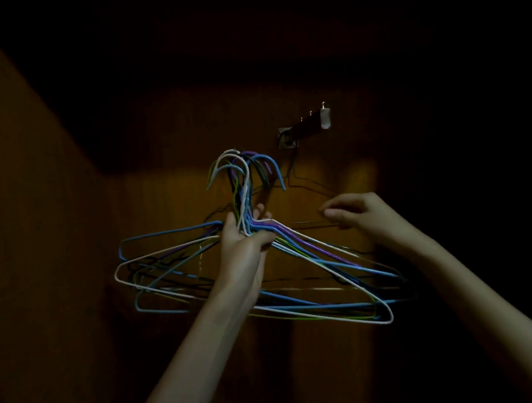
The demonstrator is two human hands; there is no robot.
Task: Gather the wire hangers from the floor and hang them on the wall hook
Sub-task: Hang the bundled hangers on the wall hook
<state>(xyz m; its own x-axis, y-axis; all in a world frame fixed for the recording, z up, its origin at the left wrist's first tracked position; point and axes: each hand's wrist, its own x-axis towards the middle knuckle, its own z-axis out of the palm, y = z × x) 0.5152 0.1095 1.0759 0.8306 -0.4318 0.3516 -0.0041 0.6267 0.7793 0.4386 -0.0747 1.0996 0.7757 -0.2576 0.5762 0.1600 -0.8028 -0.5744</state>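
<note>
Mostly dark all round: wooden wall (335, 177) lit only in a dim patch behind the hands, black toward the 12 o'clock edge and down the 3 o'clock side, a brown panel (21, 187) closing in at 9 o'clock. Open room between the hanger tops and the wall hook (311, 123), which juts from the wall at about 1 o'clock of the bundle, a short bar with small pegs along its top and a pale end cap. Already hung below its base, one thin dark hanger (307, 184), hard to make out against the wood. At centre, the bundle of wire hangers (309, 255), raised in front of the wall, well clear of the floor: coated wire in blue, white, purple and green, a few dark ones among them, hook ends gathered and curving over at 12 o'clock, triangular bodies fanned out to 9 and 4 o'clock, lowest white corner near 5 o'clock. Left hand (245, 234) wrapped tight round the twisted necks just under the hooks, fingers and thumb curled about them, forearm rising from 7 o'clock. Right hand (353, 214) at 3 o'clock of the necks, fingers bent, fingertips meeting at a thin dark wire running across; whether that wire is truly pinched or only touched, impossible to tell in this light. Right forearm coming in from 4 o'clock.
</note>
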